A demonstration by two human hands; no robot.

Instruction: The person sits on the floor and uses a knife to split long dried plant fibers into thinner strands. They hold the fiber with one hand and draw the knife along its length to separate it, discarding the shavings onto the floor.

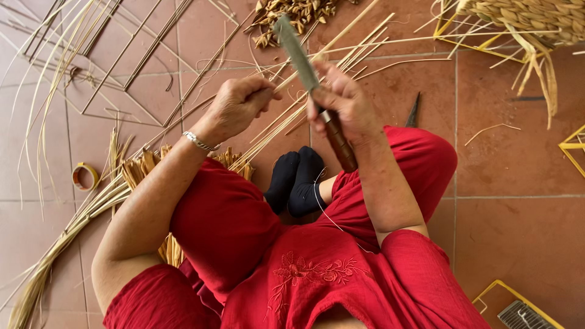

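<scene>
Terracotta-red square floor tiles (518,164) with pale grout lines. Bright red cloth garment (365,280) bearing tone-on-tone red floral embroidery. Black socks (295,176). Grey, mottled steel knife blade (297,53) on a dark brown wooden handle (340,143). Pale straw-yellow reed strips (341,58). Silver wrist bracelet (200,142). Yellow metal frame (573,146). Tan roll of tape (85,176).

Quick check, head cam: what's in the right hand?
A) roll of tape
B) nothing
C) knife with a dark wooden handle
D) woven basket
C: the right hand grips a knife by its dark wooden handle, blade pointing up and away, against the thin cane strip that the left hand holds.
</scene>
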